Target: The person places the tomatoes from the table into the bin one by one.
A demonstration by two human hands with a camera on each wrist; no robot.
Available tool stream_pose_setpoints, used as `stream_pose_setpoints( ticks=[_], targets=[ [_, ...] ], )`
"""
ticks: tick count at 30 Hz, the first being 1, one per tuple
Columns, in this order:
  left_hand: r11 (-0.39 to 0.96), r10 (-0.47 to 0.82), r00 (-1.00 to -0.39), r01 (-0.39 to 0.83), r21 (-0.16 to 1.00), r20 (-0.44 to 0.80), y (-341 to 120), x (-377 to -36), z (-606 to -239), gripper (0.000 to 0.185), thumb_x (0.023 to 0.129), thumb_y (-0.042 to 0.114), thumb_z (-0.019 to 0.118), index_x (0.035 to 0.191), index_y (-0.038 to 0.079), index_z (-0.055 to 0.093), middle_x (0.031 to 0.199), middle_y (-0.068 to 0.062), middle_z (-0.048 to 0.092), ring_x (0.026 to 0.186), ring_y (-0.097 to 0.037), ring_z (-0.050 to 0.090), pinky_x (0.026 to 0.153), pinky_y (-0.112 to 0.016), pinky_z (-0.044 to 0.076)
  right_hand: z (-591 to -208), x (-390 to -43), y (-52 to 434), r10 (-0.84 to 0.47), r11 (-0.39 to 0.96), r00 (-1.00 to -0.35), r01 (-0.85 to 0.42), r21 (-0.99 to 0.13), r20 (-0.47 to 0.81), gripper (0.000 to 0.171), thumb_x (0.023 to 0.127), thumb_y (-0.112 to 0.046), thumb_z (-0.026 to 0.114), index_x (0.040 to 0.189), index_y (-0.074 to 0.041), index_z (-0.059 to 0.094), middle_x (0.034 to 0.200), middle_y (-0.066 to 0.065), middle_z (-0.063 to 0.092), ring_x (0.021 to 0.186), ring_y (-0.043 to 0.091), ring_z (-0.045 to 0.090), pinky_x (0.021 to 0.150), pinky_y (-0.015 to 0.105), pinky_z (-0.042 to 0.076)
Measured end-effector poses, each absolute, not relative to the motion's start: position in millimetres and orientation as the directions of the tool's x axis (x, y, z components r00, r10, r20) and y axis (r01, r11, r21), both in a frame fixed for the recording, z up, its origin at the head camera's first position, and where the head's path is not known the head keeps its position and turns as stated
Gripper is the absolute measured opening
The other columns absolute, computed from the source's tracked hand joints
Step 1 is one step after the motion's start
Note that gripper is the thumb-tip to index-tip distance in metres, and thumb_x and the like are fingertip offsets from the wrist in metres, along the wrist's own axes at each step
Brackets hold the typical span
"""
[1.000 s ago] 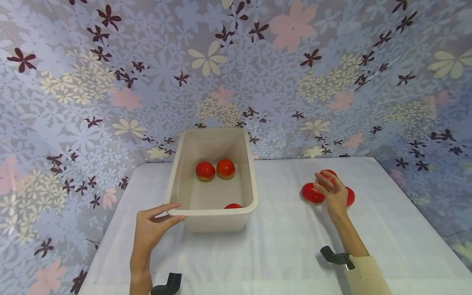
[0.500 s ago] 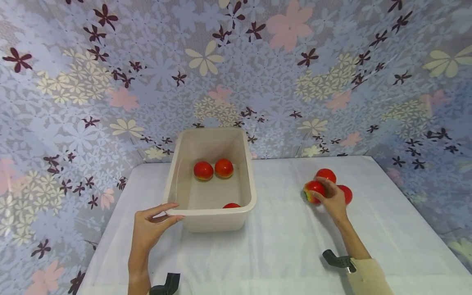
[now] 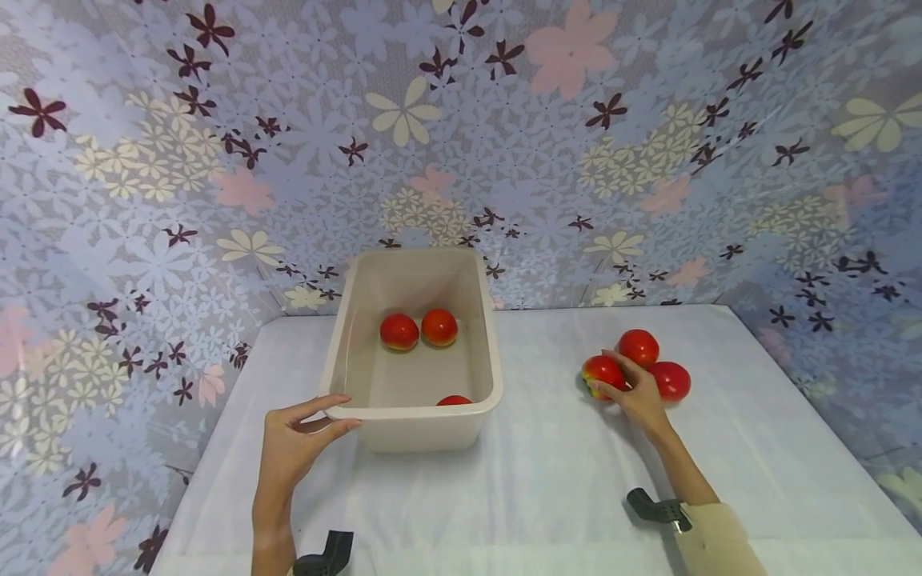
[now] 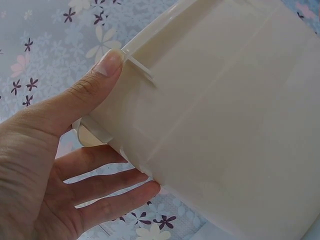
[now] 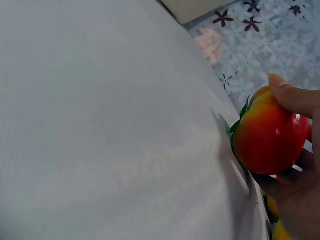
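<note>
My right hand (image 3: pixel 639 398) holds a red tomato (image 5: pixel 270 137) with a yellow-green end and green leaves, low over the white cloth, thumb on one side and fingers on the other. Just right of that hand sit two more tomatoes, one farther back (image 3: pixel 638 348) and one nearer (image 3: pixel 671 382). At the near left corner of a beige plastic bin (image 3: pixel 421 432), my left hand (image 3: pixel 288 444) grips the rim between thumb and fingers. In the left wrist view the thumb (image 4: pixel 92 87) lies against the bin's wall. Inside the bin are three tomatoes, the front one (image 3: pixel 454 400) partly hidden by the wall.
A white cloth (image 3: pixel 547 480) covers the table. Flower-patterned fabric (image 3: pixel 547 160) rises behind it and along both sides. The bin stands left of centre, close to the back fabric. Each wrist wears a dark camera mount, such as the right one (image 3: pixel 655 508).
My right hand has gone from above the tomato cluster to its left tomato, taken hold of it, turned it and moved it slightly left. The left hand stays at the bin's corner.
</note>
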State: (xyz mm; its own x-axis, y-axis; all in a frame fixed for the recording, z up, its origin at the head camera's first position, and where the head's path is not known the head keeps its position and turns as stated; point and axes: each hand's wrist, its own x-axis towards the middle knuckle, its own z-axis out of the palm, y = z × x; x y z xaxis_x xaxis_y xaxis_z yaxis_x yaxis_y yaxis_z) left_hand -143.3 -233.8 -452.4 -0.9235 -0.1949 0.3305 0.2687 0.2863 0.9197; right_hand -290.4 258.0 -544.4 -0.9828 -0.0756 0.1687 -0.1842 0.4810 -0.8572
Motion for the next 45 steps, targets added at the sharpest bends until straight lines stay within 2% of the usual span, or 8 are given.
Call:
stream_pose_setpoints(
  ticks=[8, 11, 14, 16, 20, 29, 39, 45],
  targets=[
    [0.291, -0.200, -0.929, 0.248, 0.924, 0.313, -234, -143, -450, 0.034, 0.067, 0.000, 0.087, 0.099, -0.002, 0.076, 0.110, -0.019, 0.072, 0.093, -0.002, 0.069, 0.073, -0.021, 0.058, -512, -289, 235, -0.058, 0.409, -0.981, -0.194, -0.892, 0.187, 0.061, 0.091, -0.019, 0.070, 0.144, -0.003, 0.044, 0.146, 0.020, 0.047, 0.134, 0.037, 0.044, 0.097, 0.013, 0.046],
    [0.291, -0.197, -0.929, 0.250, 0.923, 0.314, -234, -143, -451, 0.034, 0.068, 0.000, 0.087, 0.100, -0.002, 0.075, 0.111, -0.020, 0.071, 0.093, -0.001, 0.068, 0.073, -0.021, 0.058, -504, -293, 225, -0.049, 0.328, -0.972, -0.234, -0.915, 0.230, 0.058, 0.092, -0.018, 0.069, 0.143, -0.003, 0.045, 0.144, 0.019, 0.048, 0.130, 0.021, 0.050, 0.092, 0.006, 0.045],
    [0.277, -0.203, -0.928, 0.250, 0.928, 0.311, -234, -143, -452, 0.034, 0.067, -0.001, 0.087, 0.099, -0.003, 0.075, 0.109, -0.018, 0.072, 0.092, -0.005, 0.070, 0.072, -0.022, 0.059, -504, -300, 216, -0.063, 0.241, -0.957, -0.290, -0.926, 0.284, 0.055, 0.093, -0.018, 0.068, 0.142, -0.006, 0.047, 0.142, 0.016, 0.051, 0.120, 0.004, 0.052, 0.091, 0.008, 0.047],
    [0.263, -0.206, -0.929, 0.250, 0.932, 0.307, -234, -143, -453, 0.034, 0.066, -0.002, 0.087, 0.098, -0.003, 0.076, 0.107, -0.014, 0.073, 0.089, -0.009, 0.072, 0.071, -0.023, 0.059, -499, -300, 207, -0.075, 0.198, -0.949, -0.315, -0.928, 0.307, 0.053, 0.093, -0.015, 0.068, 0.141, -0.006, 0.048, 0.139, 0.014, 0.053, 0.116, 0.001, 0.053, 0.091, 0.009, 0.048],
    [0.261, -0.197, -0.929, 0.257, 0.931, 0.312, -233, -143, -454, 0.034, 0.066, -0.002, 0.087, 0.098, -0.002, 0.076, 0.105, -0.010, 0.074, 0.089, -0.010, 0.072, 0.072, -0.023, 0.060, -486, -298, 187, -0.098, 0.140, -0.936, -0.350, -0.926, 0.339, 0.053, 0.092, -0.008, 0.068, 0.140, -0.002, 0.048, 0.136, 0.014, 0.055, 0.113, 0.003, 0.055, 0.090, 0.012, 0.050],
    [0.270, -0.190, -0.933, 0.251, 0.930, 0.307, -235, -142, -452, 0.035, 0.067, -0.001, 0.086, 0.100, -0.004, 0.075, 0.111, -0.024, 0.069, 0.082, -0.006, 0.072, 0.070, -0.022, 0.060, -446, -297, 141, -0.190, 0.076, -0.886, -0.443, -0.893, 0.423, 0.053, 0.089, -0.002, 0.068, 0.139, -0.001, 0.048, 0.137, 0.018, 0.054, 0.116, 0.007, 0.056, 0.095, 0.016, 0.050],
    [0.260, -0.205, -0.929, 0.252, 0.932, 0.308, -236, -142, -452, 0.033, 0.066, -0.002, 0.086, 0.098, -0.002, 0.076, 0.104, -0.006, 0.075, 0.082, -0.009, 0.073, 0.069, -0.023, 0.060, -409, -295, 89, -0.313, -0.086, -0.777, -0.550, -0.831, 0.546, 0.053, 0.088, 0.004, 0.067, 0.137, 0.002, 0.048, 0.137, 0.016, 0.055, 0.117, 0.015, 0.058, 0.097, 0.025, 0.052],
    [0.274, -0.196, -0.927, 0.263, 0.925, 0.321, -235, -144, -452, 0.033, 0.066, 0.000, 0.087, 0.097, 0.002, 0.077, 0.105, -0.010, 0.074, 0.089, -0.005, 0.071, 0.072, -0.023, 0.059, -408, -294, 68, -0.362, -0.146, -0.740, -0.555, -0.819, 0.567, 0.054, 0.086, 0.004, 0.069, 0.136, 0.005, 0.047, 0.133, 0.011, 0.059, 0.117, 0.014, 0.058, 0.099, 0.027, 0.051]
  ],
)
